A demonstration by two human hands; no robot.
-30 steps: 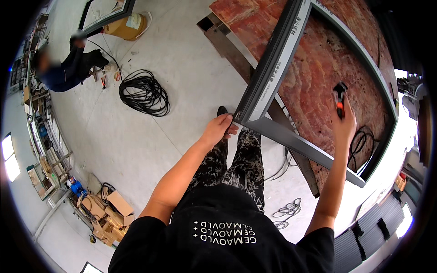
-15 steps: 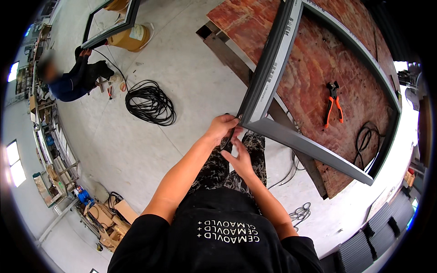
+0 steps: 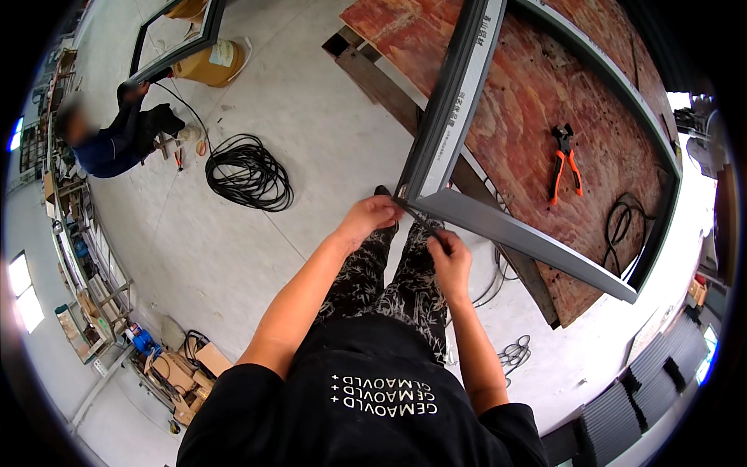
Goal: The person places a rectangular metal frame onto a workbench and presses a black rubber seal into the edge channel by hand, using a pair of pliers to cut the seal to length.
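A grey metal frame (image 3: 537, 247) lies on the table, its near left corner jutting past the table edge toward me. At that corner my left hand (image 3: 366, 220) is closed, its thumb and fingertips pinching the end of a thin black strip (image 3: 421, 221), which looks like a rubber seal. My right hand (image 3: 452, 263) is closed on the same strip farther along, to the right and nearer my body. Between both hands the strip runs fairly straight below the frame's near side. Pincers with orange handles (image 3: 566, 166) lie on the tabletop inside the frame.
The worktable (image 3: 537, 148) has a reddish-brown mottled top. A black cable (image 3: 620, 229) lies on it at the right. On the floor at left is a large black cable coil (image 3: 247, 173). Farther left, another person (image 3: 109, 144) crouches, holding a second frame (image 3: 183, 48) near yellow buckets (image 3: 210, 64).
My right hand has moved right, away from my left hand, drawing the strip out between them. My left hand stays by the frame corner. My view has shifted slightly.
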